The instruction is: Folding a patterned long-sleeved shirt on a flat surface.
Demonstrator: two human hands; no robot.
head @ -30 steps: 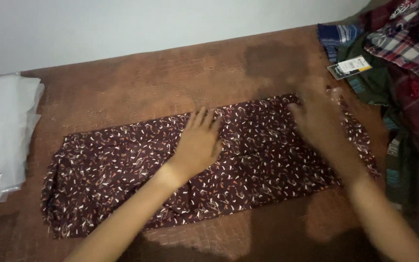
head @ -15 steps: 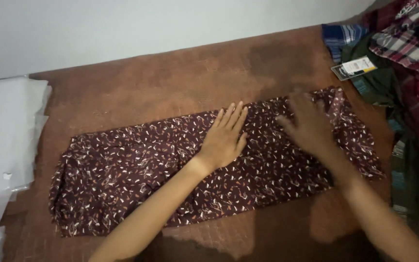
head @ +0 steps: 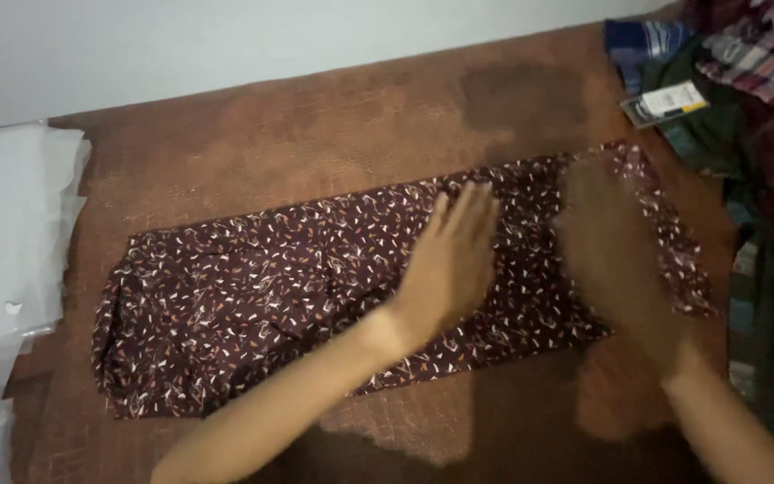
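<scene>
A dark maroon garment (head: 253,296) with small light flecks lies folded into a long strip across a brown surface (head: 315,134). My left hand (head: 454,255) rests flat on its middle, fingers together and pointing away from me. My right hand (head: 611,246) is blurred with motion over the garment's right end, palm down, holding nothing.
White plastic bags (head: 11,242) lie at the left edge. A pile of plaid and dark clothes (head: 763,108) fills the right side, with a small card tag (head: 665,103) on it. A pale wall (head: 226,45) runs behind.
My left hand has slid right along the garment. My right hand has swept across the right end and is now blurred. The view has shifted a little.
</scene>
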